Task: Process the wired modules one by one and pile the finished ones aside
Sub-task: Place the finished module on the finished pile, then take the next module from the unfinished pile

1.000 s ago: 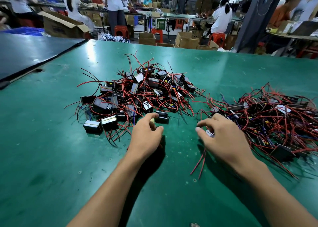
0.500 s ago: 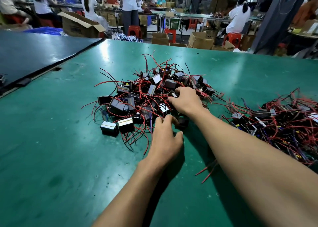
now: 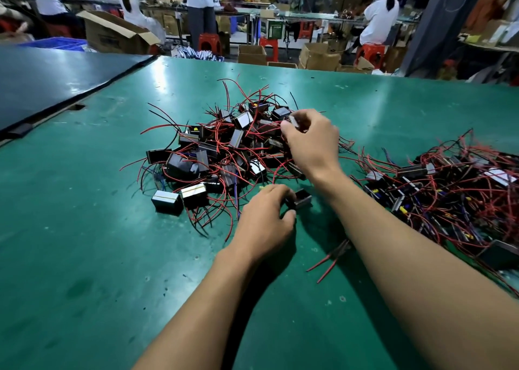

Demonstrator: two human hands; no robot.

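Note:
A heap of small black modules with red and black wires (image 3: 224,147) lies in the middle of the green table (image 3: 84,257). A second, denser tangle of wired modules (image 3: 449,190) lies at the right. My right hand (image 3: 311,142) reaches over the middle heap and pinches a small module at its far right side. My left hand (image 3: 264,223) rests at the heap's near edge, fingers curled beside a black module (image 3: 302,199); a small yellow piece shows at its fingertips. Whether it grips that module is unclear.
Loose red wires (image 3: 328,260) lie on the table under my right forearm. A dark blue-black table (image 3: 56,80) adjoins on the left. Cardboard boxes, red stools and several seated and standing people fill the background beyond the table's far edge.
My right hand left the right-hand pile, crossed to the middle heap and lifted a module there. My left hand stayed at the heap's near edge. The camera moved closer.

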